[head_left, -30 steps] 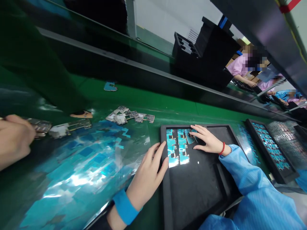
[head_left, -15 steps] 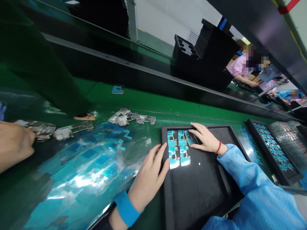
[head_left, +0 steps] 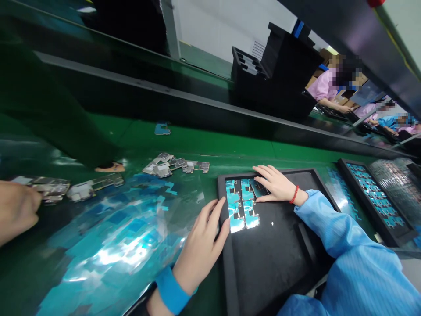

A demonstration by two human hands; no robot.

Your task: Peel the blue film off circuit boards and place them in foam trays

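Head view shows a dark blue board (head_left: 258, 189) in the black tray (head_left: 228, 283), just left of the right hand (head_left: 276, 186) and partly under its fingers. Its long side slants beside four flat, shiny blue boards (head_left: 251, 219) with notched sides. The right hand is nearer, fingers spread; I cannot tell if it pinches the board. The left hand (head_left: 200, 248) rests, fingers loosely apart, on the tray's thick, dull edge.
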